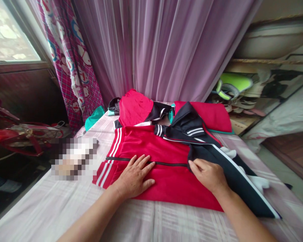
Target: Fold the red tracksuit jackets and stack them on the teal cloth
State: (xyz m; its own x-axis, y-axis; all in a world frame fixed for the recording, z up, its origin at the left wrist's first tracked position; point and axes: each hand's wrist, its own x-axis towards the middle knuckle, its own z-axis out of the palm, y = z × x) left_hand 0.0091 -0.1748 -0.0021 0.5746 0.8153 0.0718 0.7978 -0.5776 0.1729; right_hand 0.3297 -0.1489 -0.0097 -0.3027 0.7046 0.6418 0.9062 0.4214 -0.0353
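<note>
A red and navy zip-up jacket (166, 181) lies spread on the bed, its striped hem to the left and its dark zipper running across the red part. My left hand (136, 176) rests flat on the red fabric near the hem, fingers spread across the zipper line. At the zipper's right end, my right hand (208, 173) is closed, pinching the jacket by the edge of its navy upper part. One navy sleeve with a white-striped cuff (159, 130) is folded over the far side. What lies under my palms is hidden.
Behind the jacket sit a crumpled red garment (136, 107) and a folded red bundle (204, 116). White cloth pieces (259, 183) poke out at the right. A teal cloth (94, 117) hangs at the left edge. Purple curtains (166, 50) close off the back; a shelf with shoes (242, 102) stands right.
</note>
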